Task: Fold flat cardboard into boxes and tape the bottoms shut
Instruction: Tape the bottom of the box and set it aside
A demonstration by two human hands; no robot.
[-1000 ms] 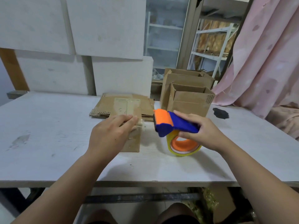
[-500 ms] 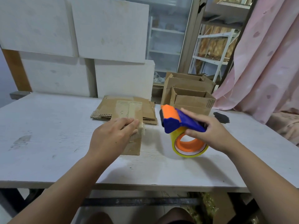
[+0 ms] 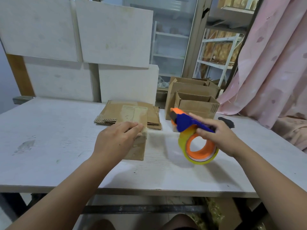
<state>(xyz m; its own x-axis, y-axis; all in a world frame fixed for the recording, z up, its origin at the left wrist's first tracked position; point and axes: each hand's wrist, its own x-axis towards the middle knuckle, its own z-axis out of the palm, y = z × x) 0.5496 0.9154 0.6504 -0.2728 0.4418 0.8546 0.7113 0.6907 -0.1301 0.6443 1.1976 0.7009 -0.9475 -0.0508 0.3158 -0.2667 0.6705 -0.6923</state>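
Blue-and-orange tape dispenser (image 3: 186, 121), yellowish tape roll (image 3: 199, 150), brown cardboard boxes (image 3: 196, 105), white table (image 3: 49, 138), pink curtain (image 3: 274, 63).

Both bare arms reach forward over the surface (image 3: 49, 146). The left hand (image 3: 116, 140) lies palm-down on the box (image 3: 137, 150), fingers straight and together. Right of the box, the right hand (image 3: 219, 136) curls around the tape dispenser (image 3: 184, 122) handle.

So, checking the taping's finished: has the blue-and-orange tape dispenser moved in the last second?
Yes. The tape dispenser went right, away from the small brown cardboard box under the left hand.
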